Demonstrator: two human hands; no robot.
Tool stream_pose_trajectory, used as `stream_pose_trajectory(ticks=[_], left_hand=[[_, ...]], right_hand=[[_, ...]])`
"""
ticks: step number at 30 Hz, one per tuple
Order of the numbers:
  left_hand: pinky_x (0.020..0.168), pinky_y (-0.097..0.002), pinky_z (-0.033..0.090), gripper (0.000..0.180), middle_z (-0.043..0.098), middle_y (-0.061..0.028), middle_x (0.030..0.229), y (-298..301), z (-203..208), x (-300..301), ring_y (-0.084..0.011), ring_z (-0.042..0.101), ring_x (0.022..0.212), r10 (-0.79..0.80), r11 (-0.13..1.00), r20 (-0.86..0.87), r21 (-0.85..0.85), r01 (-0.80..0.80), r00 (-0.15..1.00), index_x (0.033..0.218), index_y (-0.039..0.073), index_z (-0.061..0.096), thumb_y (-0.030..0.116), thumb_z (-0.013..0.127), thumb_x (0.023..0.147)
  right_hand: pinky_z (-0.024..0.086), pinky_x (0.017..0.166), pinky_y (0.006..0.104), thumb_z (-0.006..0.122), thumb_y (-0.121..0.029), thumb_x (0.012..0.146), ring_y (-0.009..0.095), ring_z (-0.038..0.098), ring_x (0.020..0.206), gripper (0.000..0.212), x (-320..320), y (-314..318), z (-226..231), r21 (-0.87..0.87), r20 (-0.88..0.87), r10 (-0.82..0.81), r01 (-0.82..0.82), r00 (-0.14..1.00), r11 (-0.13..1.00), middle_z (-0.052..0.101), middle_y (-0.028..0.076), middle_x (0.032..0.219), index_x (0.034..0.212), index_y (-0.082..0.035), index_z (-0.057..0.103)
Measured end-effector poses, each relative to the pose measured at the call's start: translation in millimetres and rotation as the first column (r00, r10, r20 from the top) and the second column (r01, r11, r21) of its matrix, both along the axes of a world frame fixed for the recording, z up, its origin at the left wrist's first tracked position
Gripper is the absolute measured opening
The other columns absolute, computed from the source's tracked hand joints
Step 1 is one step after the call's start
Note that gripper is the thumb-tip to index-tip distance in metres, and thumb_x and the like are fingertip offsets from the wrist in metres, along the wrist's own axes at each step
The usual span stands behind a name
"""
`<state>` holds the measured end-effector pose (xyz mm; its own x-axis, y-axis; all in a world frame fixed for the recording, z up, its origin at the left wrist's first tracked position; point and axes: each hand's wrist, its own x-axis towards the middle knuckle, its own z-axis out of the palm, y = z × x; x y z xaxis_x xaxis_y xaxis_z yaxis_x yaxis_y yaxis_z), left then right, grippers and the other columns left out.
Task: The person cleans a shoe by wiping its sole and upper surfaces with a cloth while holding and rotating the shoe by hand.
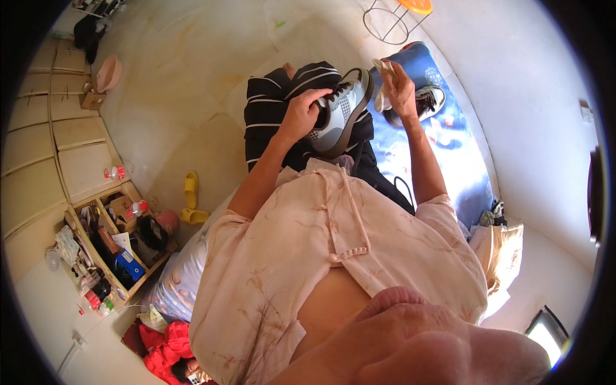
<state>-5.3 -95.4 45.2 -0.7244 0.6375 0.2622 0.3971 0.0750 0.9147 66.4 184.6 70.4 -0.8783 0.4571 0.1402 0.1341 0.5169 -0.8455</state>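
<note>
My left hand [300,117] grips a grey-and-white sneaker [332,136] by its collar, with fingers at the opening near the dark laces. The shoe is tilted over my lap, its brown sole turned to the right. Just right of its toe, my right hand [400,91] is closed on a crumpled whitish cloth [382,101]; the cloth and the shoe look slightly apart. Partly hidden behind my right hand and wrist, a second sneaker [431,100] with dark laces rests on a blue patterned cover [459,151].
Black trousers with white stripes [260,119] cover my legs beneath the shoe. An orange-topped stool [416,6] stands at the far right. Yellow slippers [191,189] lie on the floor at left, near an open drawer unit [131,295] full of small items. A pink basin [109,72] sits far left.
</note>
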Motion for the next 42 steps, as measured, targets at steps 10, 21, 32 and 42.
stream_pose_trajectory(ticks=[10, 21, 32, 42], left_hand=[[0.095, -0.0333, 0.053, 0.048, 0.071, -0.02, 0.12, 4.9, -1.5, 4.0, -0.032, 0.07, 0.11, 0.088, 0.996, 0.044, -0.008, -0.088, 0.995, 0.126, 0.002, 0.068, -0.012, 0.047, 0.085], [0.095, -0.0381, 0.054, 0.046, 0.071, -0.0226, 0.116, 3.3, -9.3, -0.4, -0.0382, 0.069, 0.109, 0.105, 0.994, 0.022, 0.009, -0.105, 0.994, 0.123, 0.001, 0.068, -0.012, 0.049, 0.083], [0.094, -0.0365, 0.054, 0.046, 0.071, -0.0223, 0.117, 3.4, -5.2, -0.7, -0.0375, 0.07, 0.108, 0.098, 0.995, 0.046, -0.025, -0.097, 0.994, 0.123, 0.001, 0.069, -0.01, 0.049, 0.084], [0.096, -0.0343, 0.053, 0.048, 0.072, -0.0221, 0.121, -2.0, -11.7, -17.1, -0.0329, 0.071, 0.111, 0.051, 0.998, 0.079, -0.049, -0.047, 0.996, 0.125, 0.0, 0.068, -0.01, 0.046, 0.084]], right_hand=[[0.055, 0.076, 0.0442, 0.072, -0.01, 0.091, 0.043, 0.068, 0.085, 0.024, 5.7, -32.5, -15.8, 0.321, -0.181, 0.097, -0.034, 0.979, 0.946, 0.067, 0.024, 0.096, 0.112, 0.0, 0.072], [0.054, 0.075, 0.0419, 0.072, -0.007, 0.091, 0.039, 0.066, 0.087, 0.029, 66.8, -78.0, 11.1, 0.196, -0.025, 0.301, -0.291, 0.953, 0.936, 0.066, 0.02, 0.099, 0.119, 0.0, 0.068], [0.055, 0.077, 0.0432, 0.072, -0.012, 0.091, 0.043, 0.068, 0.086, 0.028, -3.9, -24.5, -14.9, 0.326, -0.163, 0.146, -0.086, 0.976, 0.942, 0.068, 0.023, 0.096, 0.115, 0.001, 0.07], [0.054, 0.08, 0.0414, 0.073, -0.006, 0.09, 0.037, 0.067, 0.09, 0.029, 59.9, -62.0, 25.2, 0.103, -0.058, 0.467, -0.46, 0.882, 0.882, 0.068, 0.019, 0.103, 0.119, -0.001, 0.069]])
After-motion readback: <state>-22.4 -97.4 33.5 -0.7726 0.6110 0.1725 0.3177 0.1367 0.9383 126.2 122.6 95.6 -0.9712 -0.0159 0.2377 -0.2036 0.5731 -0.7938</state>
